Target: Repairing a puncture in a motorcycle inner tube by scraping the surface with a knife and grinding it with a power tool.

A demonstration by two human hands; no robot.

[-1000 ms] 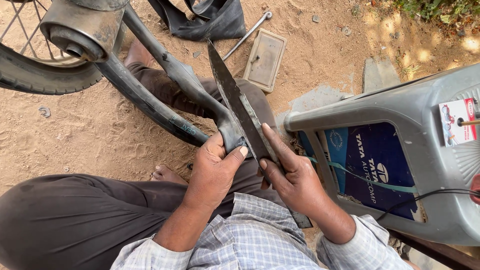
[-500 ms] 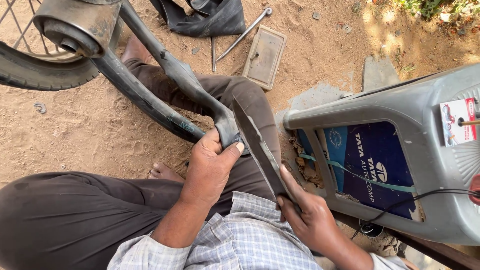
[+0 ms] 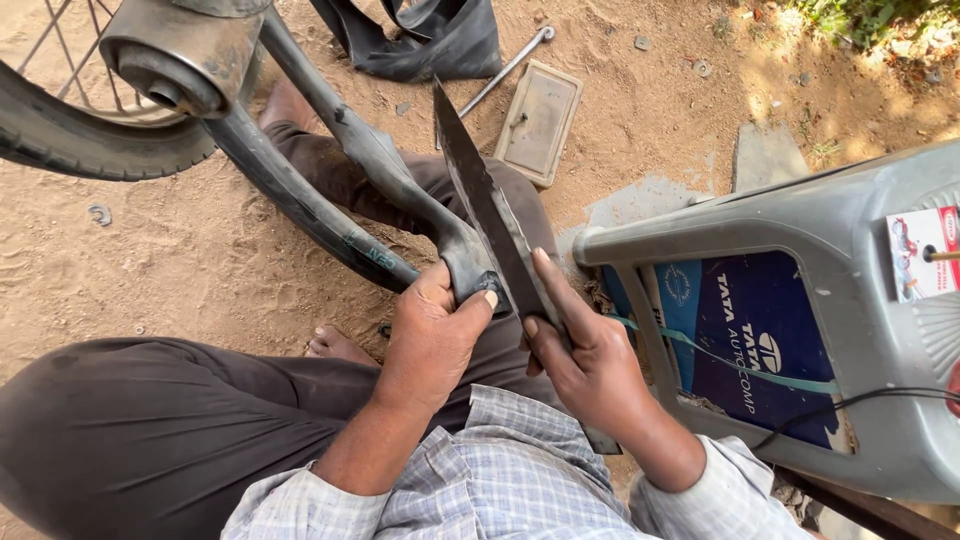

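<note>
My left hand [image 3: 432, 335] grips a folded bend of a black rubber inner tube [image 3: 330, 180] that loops up toward a motorcycle wheel [image 3: 90, 140]. My right hand [image 3: 585, 360] holds a long dark metal blade [image 3: 485, 205], index finger laid along it. The blade lies against the fold of the tube just beside my left thumb, its tip pointing away from me. I sit on sandy ground with dark trousers and a checked shirt.
A grey plastic stool [image 3: 800, 330] lies tipped at my right, a blue panel behind it. On the sand ahead lie a small flat metal tin [image 3: 538, 120], a metal rod [image 3: 505, 70] and a heap of black rubber [image 3: 420, 35]. An exhaust pipe [image 3: 175, 55] hangs upper left.
My right hand pulled the blade back toward me along the tube fold, then pushed it forward again to where it stood a second ago. My left hand kept its grip.
</note>
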